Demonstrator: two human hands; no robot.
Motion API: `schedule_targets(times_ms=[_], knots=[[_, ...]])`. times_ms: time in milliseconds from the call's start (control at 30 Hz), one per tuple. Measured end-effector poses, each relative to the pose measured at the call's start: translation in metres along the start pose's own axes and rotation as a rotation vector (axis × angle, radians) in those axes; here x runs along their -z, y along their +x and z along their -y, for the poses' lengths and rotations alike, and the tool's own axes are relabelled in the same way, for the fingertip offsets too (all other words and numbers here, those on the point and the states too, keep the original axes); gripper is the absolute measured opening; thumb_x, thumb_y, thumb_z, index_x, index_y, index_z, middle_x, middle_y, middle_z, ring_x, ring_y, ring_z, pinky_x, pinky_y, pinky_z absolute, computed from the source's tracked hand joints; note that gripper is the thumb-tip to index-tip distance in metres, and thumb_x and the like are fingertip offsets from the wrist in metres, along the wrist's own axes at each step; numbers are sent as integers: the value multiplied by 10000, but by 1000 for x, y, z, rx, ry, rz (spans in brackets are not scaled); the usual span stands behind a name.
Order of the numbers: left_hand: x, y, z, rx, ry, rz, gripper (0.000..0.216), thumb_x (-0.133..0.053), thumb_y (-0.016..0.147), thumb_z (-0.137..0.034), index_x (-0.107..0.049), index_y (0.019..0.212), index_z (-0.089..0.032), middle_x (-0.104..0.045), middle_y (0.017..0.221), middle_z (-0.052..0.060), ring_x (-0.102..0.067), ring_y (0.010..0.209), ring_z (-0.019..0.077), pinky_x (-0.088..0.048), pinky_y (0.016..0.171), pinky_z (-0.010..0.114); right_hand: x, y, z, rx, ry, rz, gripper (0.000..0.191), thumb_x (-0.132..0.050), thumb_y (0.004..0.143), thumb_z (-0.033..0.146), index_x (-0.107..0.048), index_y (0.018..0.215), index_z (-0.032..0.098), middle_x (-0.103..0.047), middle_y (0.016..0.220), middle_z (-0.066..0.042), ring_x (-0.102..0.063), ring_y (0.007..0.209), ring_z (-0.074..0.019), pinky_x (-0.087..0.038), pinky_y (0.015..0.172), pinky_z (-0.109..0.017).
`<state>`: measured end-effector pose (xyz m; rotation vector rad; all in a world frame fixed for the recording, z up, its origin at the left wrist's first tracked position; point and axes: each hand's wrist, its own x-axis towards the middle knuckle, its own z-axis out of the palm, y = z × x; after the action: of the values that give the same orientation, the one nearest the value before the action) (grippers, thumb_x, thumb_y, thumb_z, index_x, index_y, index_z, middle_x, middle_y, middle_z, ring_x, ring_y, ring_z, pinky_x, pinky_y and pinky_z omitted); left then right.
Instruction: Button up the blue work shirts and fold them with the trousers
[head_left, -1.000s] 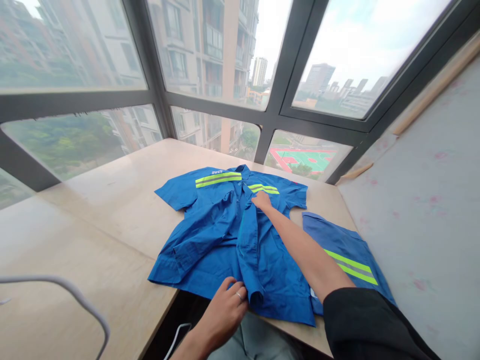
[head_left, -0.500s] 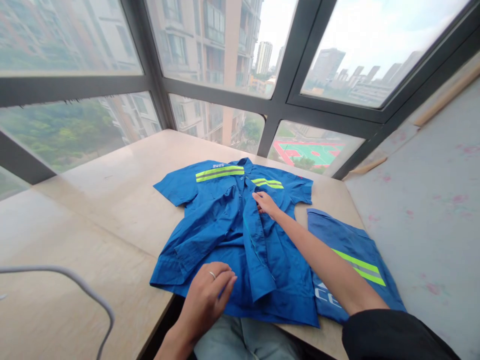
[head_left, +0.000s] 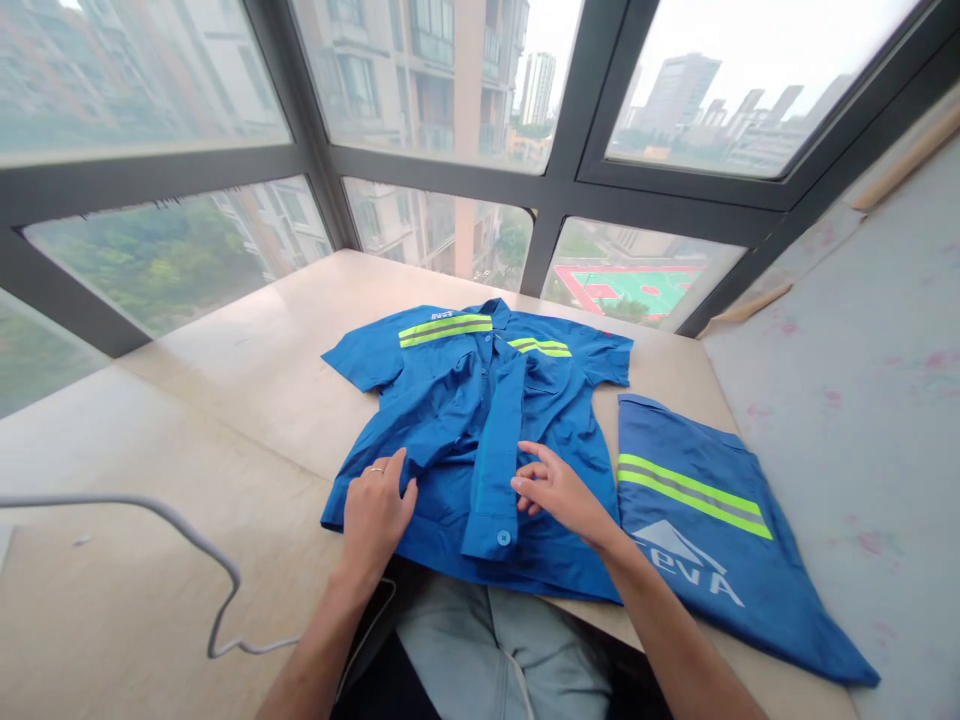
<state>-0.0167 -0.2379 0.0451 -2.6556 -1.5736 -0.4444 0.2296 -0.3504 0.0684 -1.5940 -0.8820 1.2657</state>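
Observation:
A blue short-sleeved work shirt [head_left: 442,420] with yellow-green reflective bands lies spread before me, collar away, front partly unbuttoned. Its button strip [head_left: 498,460] runs toward me, with a button near the hem. My left hand [head_left: 379,505], with a ring on one finger, lies over the shirt's lower left front, thumb apart from the fingers; the fingertips are partly hidden. Beside the strip's right edge is my right hand [head_left: 555,488], its fingers loosely bent and apart, with no cloth visibly gripped.
A folded blue garment [head_left: 690,500] with a reflective band and white print lies at right, by the papered wall [head_left: 847,430]. A grey cable [head_left: 187,530] curves over the pale tabletop [head_left: 187,420] at left. Windows [head_left: 442,230] border the far side.
My right hand has let go of the button strip's upper part and come down toward the hem. My left hand has moved forward and left onto the shirt. The strip now lies straighter.

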Motion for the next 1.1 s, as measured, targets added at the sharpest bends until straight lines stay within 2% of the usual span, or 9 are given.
schedule_targets(times_ms=[133, 300, 500, 633, 733, 800, 933, 1033, 1100], knots=[[4, -3, -7, 33, -9, -57, 369, -475, 943, -304, -638, 1235, -147, -716, 1063, 124, -685, 821, 260, -508, 725, 355, -18, -15, -21, 43, 19, 21, 754, -686, 762, 345, -344, 1420, 204, -621, 969, -18, -669, 627, -130, -499, 547, -259], [2, -11, 0, -211, -7, -72, 432, -620, 873, -326, -621, 1274, -167, -575, 1345, 191, -559, 1206, 343, -485, 911, 426, -33, -19, -35, 119, 95, -45, 712, -710, 741, 311, -420, 1379, 186, -592, 869, 18, -618, 590, -100, -475, 559, -246], [-5, -7, 12, -209, 3, -7, 321, -520, 911, -263, -677, 1162, -138, -684, 1157, 166, -629, 1059, 319, -511, 814, 428, -34, -27, -18, 224, 151, -181, 489, -654, 745, 290, -594, 1213, 163, -505, 711, 54, -486, 567, -82, -404, 521, -212], [-4, 1, 15, -264, -4, 90, 351, -545, 904, -397, -705, 1078, -137, -688, 1073, 159, -630, 965, 309, -516, 818, 430, -29, -31, -2, 276, 146, -319, 328, -628, 754, 320, -696, 1032, 160, -530, 715, 26, -442, 592, -91, -370, 513, -210], [-2, 2, 19, -362, -75, 173, 455, -613, 858, -432, -651, 1206, -142, -653, 1157, 154, -600, 1055, 296, -499, 921, 416, -30, -32, 7, 302, 159, -450, 310, -619, 792, 379, -700, 1000, 164, -600, 757, -1, -470, 609, -104, -392, 522, -217], [0, 1, 20, -384, -90, 225, 482, -604, 857, -322, -583, 1309, -158, -643, 1193, 142, -602, 1077, 276, -491, 953, 401, -35, -31, 11, 334, 153, -498, 303, -610, 814, 396, -693, 998, 169, -625, 779, -9, -500, 625, -112, -417, 538, -222], [4, 0, 19, -367, -9, 300, 595, -471, 803, -49, -510, 1386, -163, -654, 1189, 131, -637, 1041, 244, -515, 899, 356, -52, -19, 5, 383, 51, -330, 283, -603, 832, 377, -685, 1015, 178, -634, 794, -12, -552, 665, -129, -463, 596, -240], [5, 0, 22, -318, -44, 300, 612, -436, 803, -41, -490, 1401, -165, -680, 1167, 119, -670, 1006, 229, -535, 831, 320, -63, -4, -14, 393, -55, -169, 257, -604, 825, 343, -692, 999, 175, -633, 792, -14, -566, 694, -138, -472, 650, -255], [7, 0, 24, -210, -109, 235, 530, -450, 839, -112, -528, 1360, -171, -712, 1118, 99, -698, 939, 223, -542, 780, 301, -67, 6, -28, 384, -89, -148, 251, -597, 827, 340, -692, 994, 179, -614, 758, -4, -544, 659, -133, -461, 634, -257]])
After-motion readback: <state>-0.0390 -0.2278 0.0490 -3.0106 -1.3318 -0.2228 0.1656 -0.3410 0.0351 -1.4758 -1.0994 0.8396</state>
